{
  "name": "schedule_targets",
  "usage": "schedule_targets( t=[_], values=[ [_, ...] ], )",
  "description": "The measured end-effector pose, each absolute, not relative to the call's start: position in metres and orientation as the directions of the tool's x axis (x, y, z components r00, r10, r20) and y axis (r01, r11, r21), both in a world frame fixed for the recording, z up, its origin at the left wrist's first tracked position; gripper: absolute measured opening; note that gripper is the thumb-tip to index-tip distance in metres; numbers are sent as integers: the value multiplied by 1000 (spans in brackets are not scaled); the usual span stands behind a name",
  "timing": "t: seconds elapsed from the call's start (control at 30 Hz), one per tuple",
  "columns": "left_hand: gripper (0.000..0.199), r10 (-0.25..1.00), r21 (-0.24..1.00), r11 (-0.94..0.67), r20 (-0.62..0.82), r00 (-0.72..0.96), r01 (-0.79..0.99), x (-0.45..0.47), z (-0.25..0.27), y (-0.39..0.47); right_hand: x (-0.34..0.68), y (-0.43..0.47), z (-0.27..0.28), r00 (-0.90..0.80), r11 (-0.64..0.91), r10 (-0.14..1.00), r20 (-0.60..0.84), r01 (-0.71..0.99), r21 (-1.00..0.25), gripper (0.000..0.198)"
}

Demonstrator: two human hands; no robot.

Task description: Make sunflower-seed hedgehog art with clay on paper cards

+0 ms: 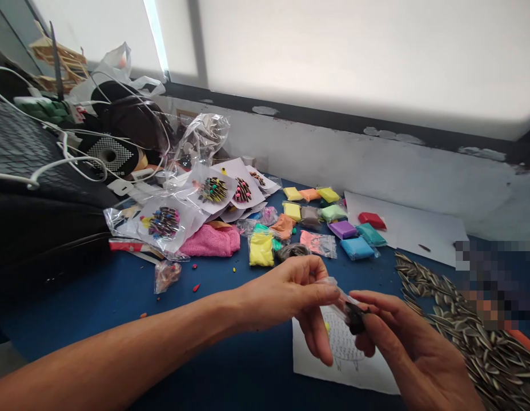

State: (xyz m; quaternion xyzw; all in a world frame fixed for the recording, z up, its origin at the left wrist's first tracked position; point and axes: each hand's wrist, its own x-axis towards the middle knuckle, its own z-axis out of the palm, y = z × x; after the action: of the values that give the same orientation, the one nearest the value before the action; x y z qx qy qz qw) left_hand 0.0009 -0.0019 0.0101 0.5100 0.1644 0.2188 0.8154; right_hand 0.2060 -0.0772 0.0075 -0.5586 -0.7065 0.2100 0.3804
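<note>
My left hand [286, 294] pinches the edge of a small clear plastic bag [341, 298] between thumb and fingers. At the bag's other end, my right hand [413, 342] has its thumb and fingers closed on a dark lump of modelling clay [354, 317]. Whether the lump is partly out of the bag I cannot tell. Beneath both hands lies a white paper [310, 357] with a drawn rounded body and short legs, and a dab of yellow near its left side. My right hand hides part of the sheet.
Bagged coloured clay blocks [342, 229] sit beyond my hands. Sunflower seeds [474, 337] are heaped at right, near a white sheet [402, 222]. Back left are papers with seed-and-clay figures [213, 189], a pink cloth [211, 240], cables and a black bag [42, 240].
</note>
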Motion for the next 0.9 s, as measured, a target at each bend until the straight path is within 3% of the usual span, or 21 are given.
schedule_targets(
  t=[0.2, 0.3, 0.43, 0.63, 0.77, 0.9],
  values=[
    [31, 580, 909, 373, -70, 812, -188, -1, 14, 0, 211, -81, 1, -320, 537, 813, 487, 734, -416, 45],
    [41, 598, 915, 369, -100, 796, -162, 1, 14, 0, 210, -81, 1, -369, 590, 769, 521, 723, -359, 44],
    [52, 637, 924, 355, -130, 760, -140, 5, 12, -1, 207, -78, 3, -344, 584, 778, 525, 706, -401, 29],
    [29, 688, 959, 268, -121, 716, -95, 4, 14, -3, 202, -78, 10, -191, 445, 880, 435, 653, -613, 9],
    [24, 635, 942, 320, -130, 762, -106, 3, 14, -2, 206, -76, 15, -129, 326, 941, 313, 594, -736, 9],
    [29, 636, 942, 314, -116, 762, -119, 3, 12, 0, 210, -73, 13, -104, 271, 960, 262, 593, -759, 12]
  ],
)
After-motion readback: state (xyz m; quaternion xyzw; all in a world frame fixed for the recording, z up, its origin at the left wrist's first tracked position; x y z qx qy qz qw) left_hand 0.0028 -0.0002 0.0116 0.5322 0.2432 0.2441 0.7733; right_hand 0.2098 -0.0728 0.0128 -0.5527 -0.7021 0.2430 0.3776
